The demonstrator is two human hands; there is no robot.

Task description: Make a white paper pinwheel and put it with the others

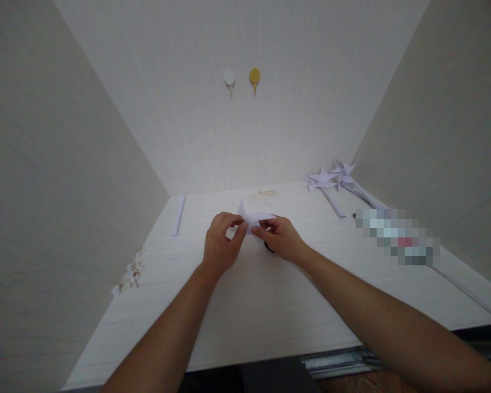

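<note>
Here both hands, left hand [220, 244] and right hand [281, 238], pinch the folded paper [254, 219] between them.

Pale wood-grain table [270, 305] fills the lower view. Back left, a rolled white paper stick [178, 215] lies flat, pointing away. At the left edge sits a heap of small pale scraps [129, 275]. Back middle, there's a faint scatter of crumbs [262, 194]. Back right, two paper pinwheels [329, 181] lie on their sticks, side by side. A small dark object [267, 249] peeks out beneath the right hand [284, 240].
</note>
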